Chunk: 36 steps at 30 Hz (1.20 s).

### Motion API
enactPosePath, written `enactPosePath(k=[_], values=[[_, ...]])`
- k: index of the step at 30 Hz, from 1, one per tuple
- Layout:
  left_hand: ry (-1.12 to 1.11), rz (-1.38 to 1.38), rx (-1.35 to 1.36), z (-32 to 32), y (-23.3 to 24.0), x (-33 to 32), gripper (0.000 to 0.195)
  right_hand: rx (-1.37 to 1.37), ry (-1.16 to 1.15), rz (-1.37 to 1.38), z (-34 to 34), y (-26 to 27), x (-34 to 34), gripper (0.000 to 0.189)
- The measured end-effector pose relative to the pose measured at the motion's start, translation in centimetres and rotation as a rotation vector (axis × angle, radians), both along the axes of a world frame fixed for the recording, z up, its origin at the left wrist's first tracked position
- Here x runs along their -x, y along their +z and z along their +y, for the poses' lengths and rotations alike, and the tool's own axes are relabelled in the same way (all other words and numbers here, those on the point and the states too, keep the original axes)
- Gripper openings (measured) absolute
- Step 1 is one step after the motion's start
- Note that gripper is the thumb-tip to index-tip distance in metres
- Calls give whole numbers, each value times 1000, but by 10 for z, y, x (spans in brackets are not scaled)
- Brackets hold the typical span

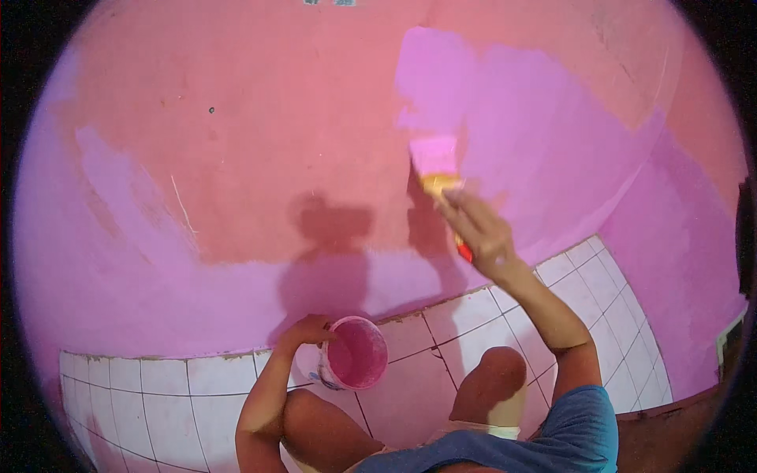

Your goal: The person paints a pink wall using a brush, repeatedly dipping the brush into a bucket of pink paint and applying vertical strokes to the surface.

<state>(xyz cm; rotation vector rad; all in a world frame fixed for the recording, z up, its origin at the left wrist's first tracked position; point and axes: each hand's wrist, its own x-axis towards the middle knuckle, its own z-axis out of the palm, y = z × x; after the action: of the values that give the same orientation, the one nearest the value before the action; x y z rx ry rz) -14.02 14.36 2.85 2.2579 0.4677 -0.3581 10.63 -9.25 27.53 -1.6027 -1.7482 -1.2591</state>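
A flat paintbrush [436, 156] is in my right hand [482, 236], held by its yellow handle with a red end. Pink paint covers its bristles, which are at the wall just beneath a freshly painted patch [440, 71]. My left hand [307, 330] grips the rim of a small plastic bucket [358, 353], its fingers over the edge. Pink paint coats the bucket's inside. The wall [266, 136] is salmon-coloured in the middle, with lilac-pink paint at the right, along the bottom and at the left.
White tiles [219, 376] with dark joints line the lower wall, and their rough top edge [414, 316] runs below the paint. At the right the wall meets another wall [674, 254], partly pink. My knees [502, 366] are close under the bucket and brush arm. A small hole [212, 110] marks the wall.
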Motion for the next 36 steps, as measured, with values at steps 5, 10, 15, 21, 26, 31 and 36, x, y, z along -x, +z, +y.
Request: enactPosePath(k=[5,10,15,21,26,31,36], values=[[-38,-18,-101,5,0,10,35,-74,76,39,-16,33,10,39],[11,59,-5,-5,11,-5,35,-448,72,-96,7,111,-26,37],[-2,18,-38,-5,13,-4,36,-188,-21,-71,3,56,-43,34],[-7,-47,-46,10,-11,5,34,31,71,21,-30,13,-19,34],[-2,6,-36,-3,1,-1,34,-299,8,-77,0,99,-19,36],[-9,73,-35,-8,18,-9,37,-272,-45,-80,6,81,-28,25],[62,16,-35,11,-11,14,36,-128,65,43,-24,83,-2,33]])
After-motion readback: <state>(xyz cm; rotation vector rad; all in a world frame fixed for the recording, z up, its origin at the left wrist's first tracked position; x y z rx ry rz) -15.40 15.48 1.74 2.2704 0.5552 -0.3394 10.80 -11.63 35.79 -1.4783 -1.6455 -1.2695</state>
